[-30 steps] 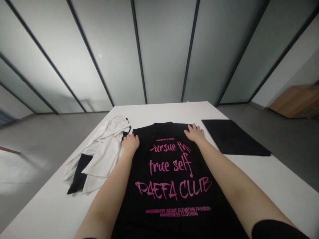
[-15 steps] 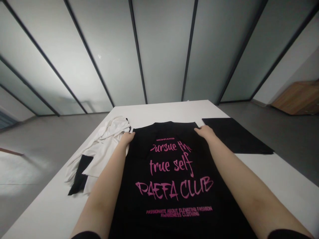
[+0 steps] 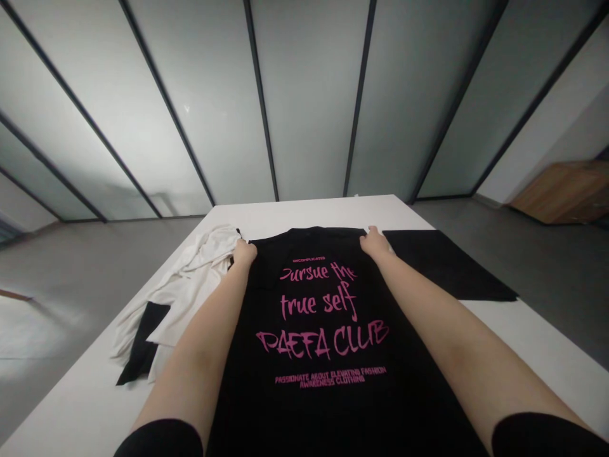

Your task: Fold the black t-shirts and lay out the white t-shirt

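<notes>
A black T-shirt [image 3: 314,330] with pink lettering lies flat on the white table, its back print reading "true self" and "PAEFA CLUB". My left hand [image 3: 244,254] is at the shirt's left shoulder edge, fingers curled into the cloth. My right hand [image 3: 374,244] grips the opposite shoulder edge in the same way. My forearms cover the lower sides of the shirt. Left of my left hand lies a crumpled white cloth [image 3: 190,279], and a black piece of fabric [image 3: 141,346] shows beneath it.
A flat black garment [image 3: 442,263] lies on the white table [image 3: 304,212] to the right of the shirt. The table's far edge stands before a glass panel wall [image 3: 309,108]. Grey floor surrounds the table, and a wooden cabinet [image 3: 566,193] stands far right.
Both hands have moved from lying flat on the shirt to the shoulder edges, and their fingers have closed on the cloth. The view has tilted slightly.
</notes>
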Available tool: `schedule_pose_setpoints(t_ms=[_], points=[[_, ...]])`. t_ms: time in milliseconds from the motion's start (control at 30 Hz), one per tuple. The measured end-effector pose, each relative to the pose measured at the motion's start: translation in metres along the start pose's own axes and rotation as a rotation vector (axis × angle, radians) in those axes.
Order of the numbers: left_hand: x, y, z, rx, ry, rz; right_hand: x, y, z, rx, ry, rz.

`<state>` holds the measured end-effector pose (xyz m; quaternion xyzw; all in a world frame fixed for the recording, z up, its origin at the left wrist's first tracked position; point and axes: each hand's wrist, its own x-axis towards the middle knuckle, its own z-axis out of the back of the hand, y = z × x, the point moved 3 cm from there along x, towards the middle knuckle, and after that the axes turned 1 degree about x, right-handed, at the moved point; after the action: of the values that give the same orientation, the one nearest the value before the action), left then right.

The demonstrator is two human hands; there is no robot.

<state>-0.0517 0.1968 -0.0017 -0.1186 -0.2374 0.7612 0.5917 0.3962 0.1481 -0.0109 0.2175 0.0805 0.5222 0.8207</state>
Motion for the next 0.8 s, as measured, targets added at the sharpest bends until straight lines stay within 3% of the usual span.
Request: schedule_pose_setpoints(t_ms=[67,133,233,333,500,633,733,800], points=[[-0.018,-0.013,-0.013,0.067,-0.043,-0.109,-0.018,0.014,-0.015,-0.038,-0.009,0.059],[-0.036,-0.027,-0.029,0.152,-0.037,-0.297,-0.037,0.029,-0.028,-0.114,-0.028,0.215],[-0.050,-0.041,-0.051,0.291,0.121,-0.478,-0.054,0.041,-0.045,-0.188,0.094,0.324],[-0.049,-0.047,-0.058,0.377,0.252,-0.473,-0.056,0.042,-0.049,-0.225,0.207,0.314],[-0.062,-0.062,-0.060,0.351,0.304,-0.568,-0.057,0.043,-0.042,-0.233,0.233,0.333],[-0.086,-0.056,-0.053,0.275,0.144,-0.545,-0.071,0.040,-0.036,-0.148,0.142,0.400],[-0.094,-0.030,-0.038,0.302,0.009,-0.395,-0.084,0.025,-0.032,-0.155,0.095,0.316],[-0.097,-0.012,-0.029,0.351,0.007,-0.349,-0.094,0.013,-0.029,-0.201,0.120,0.265]])
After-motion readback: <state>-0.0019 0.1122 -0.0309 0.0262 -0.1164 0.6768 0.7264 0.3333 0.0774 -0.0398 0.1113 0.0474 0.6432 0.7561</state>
